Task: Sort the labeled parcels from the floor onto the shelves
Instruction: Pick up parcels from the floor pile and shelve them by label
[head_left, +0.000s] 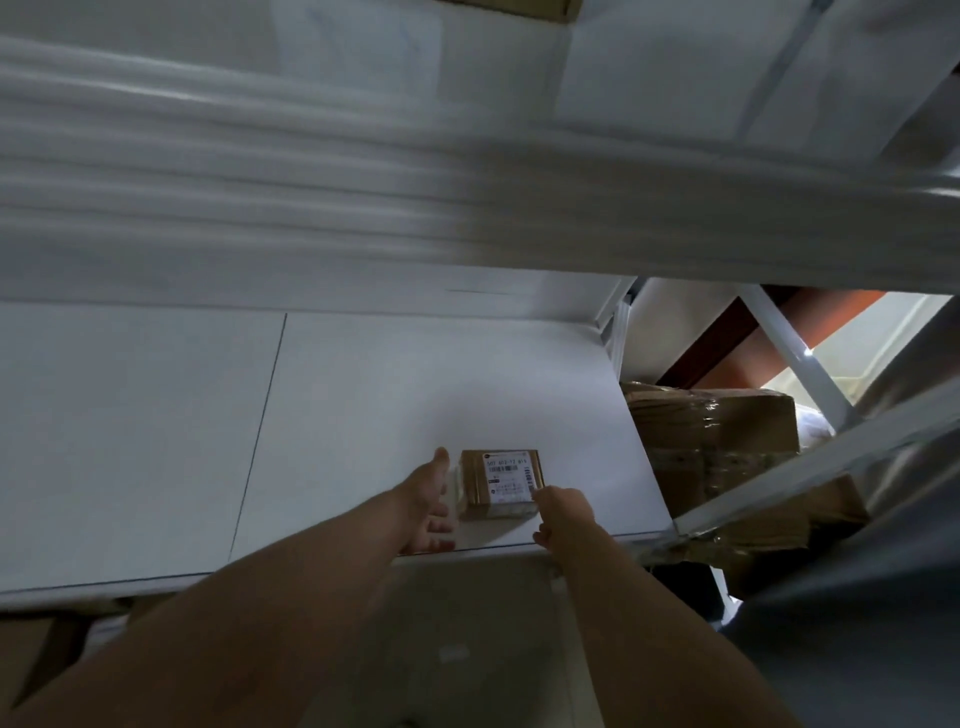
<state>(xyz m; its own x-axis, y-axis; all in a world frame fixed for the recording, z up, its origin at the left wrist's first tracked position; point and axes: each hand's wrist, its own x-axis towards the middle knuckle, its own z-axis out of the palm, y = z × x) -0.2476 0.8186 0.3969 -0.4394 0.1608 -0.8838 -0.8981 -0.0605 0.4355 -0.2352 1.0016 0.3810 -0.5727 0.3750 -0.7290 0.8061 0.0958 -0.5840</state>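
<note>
Brown cardboard wraps the small parcel (501, 483), which lies flat on the white shelf (363, 405), close to the board's front edge and towards its right end. A white label (509, 478) with barcodes and a printed number covers most of its top face; the digits are too small to read with any certainty.

The left hand (428, 512) sits just beside the parcel's left side. Its grip is wide open, with the thumb pointing away from the person and the fingers spread and loosely extended, wrapped around nothing. Whether the palm actually touches the cardboard is unclear.

The right hand (563, 514) is at the parcel's near right corner, seen from the back with the fingers curled downward. The fingertips meet or nearly meet that corner, but I cannot tell whether this grip has hold of the parcel or merely rests against it.

Both bare forearms reach in from the bottom of the view, over the grey floor (467, 649). Above, the underside of a higher shelf (363, 182) is smeared by motion blur. To the right, past the shelf end, stand larger cardboard boxes (711, 441) bound in clear film, behind a slanted white metal brace (800, 358).
</note>
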